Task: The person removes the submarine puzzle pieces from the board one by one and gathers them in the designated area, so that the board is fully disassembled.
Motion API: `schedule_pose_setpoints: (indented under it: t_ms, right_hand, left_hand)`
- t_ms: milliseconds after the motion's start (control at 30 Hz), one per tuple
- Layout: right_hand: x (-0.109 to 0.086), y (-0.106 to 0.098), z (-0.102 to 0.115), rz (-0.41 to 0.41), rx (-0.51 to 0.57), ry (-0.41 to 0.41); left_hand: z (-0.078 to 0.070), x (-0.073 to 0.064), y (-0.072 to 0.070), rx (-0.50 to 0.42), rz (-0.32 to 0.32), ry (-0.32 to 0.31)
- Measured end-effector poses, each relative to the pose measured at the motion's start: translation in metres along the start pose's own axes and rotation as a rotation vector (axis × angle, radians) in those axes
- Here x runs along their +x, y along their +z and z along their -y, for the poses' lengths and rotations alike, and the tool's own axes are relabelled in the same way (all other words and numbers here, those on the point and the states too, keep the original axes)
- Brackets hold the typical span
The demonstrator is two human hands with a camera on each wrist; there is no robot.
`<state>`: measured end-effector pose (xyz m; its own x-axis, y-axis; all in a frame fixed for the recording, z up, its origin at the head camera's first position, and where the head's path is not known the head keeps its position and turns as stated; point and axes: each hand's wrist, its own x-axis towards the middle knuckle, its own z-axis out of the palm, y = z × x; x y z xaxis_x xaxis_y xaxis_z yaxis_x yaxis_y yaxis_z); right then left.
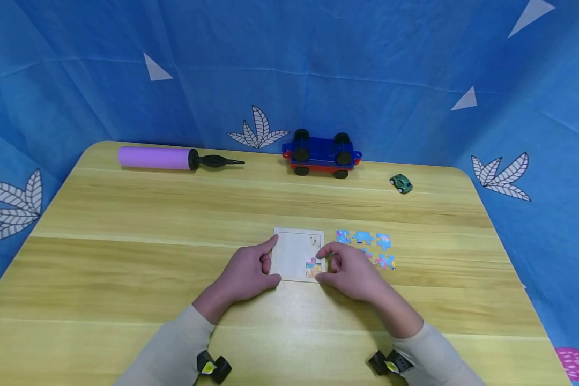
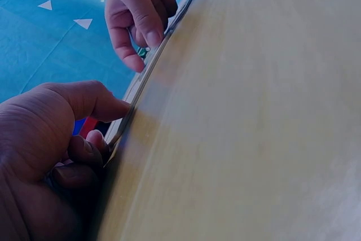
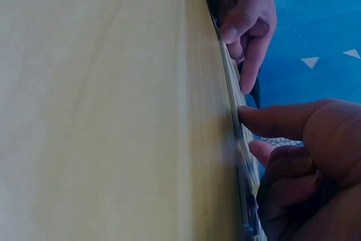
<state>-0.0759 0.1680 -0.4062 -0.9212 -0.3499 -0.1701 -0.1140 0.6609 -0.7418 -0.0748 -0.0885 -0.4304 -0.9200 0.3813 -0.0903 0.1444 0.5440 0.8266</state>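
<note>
A square pale puzzle board [image 1: 289, 254] lies on the wooden table in the head view, with a small printed mark at its upper right. My left hand [image 1: 246, 271] grips the board's left side, index finger towards the upper corner and thumb at the lower one. In the lower right corner of the board sits a colourful jigsaw piece [image 1: 312, 268]. My right hand [image 1: 354, 271] holds that piece, index fingertip near its top and thumb near its bottom. Both wrist views show the board edge-on, with the left thumb [image 2: 115, 105] and right thumb [image 3: 254, 117] at its edge.
Several loose jigsaw pieces [image 1: 364, 237] lie right of the board, partly behind my right hand. Along the back of the table are a purple hand pump [image 1: 156, 158], an overturned blue and red toy vehicle [image 1: 322, 151] and a small green toy car [image 1: 401, 184]. A blue cloth [image 1: 289, 48] hangs behind.
</note>
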Motion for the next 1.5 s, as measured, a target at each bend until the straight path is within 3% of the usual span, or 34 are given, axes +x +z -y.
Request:
schedule_pose_setpoints:
  t_ms: [533,867,1500]
  right_hand:
    - [0.008,0.004,0.005,-0.014,-0.040,0.032]
    - [0.010,0.002,0.004,0.035,-0.128,-0.041]
    - [-0.012,-0.011,-0.009,0.039,-0.042,-0.050]
  left_hand:
    - [0.000,0.000,-0.001,-0.017,0.007,-0.009]
    - [-0.001,0.000,-0.001,-0.017,0.015,-0.015]
    - [0.000,0.000,-0.001,0.000,0.007,-0.001]
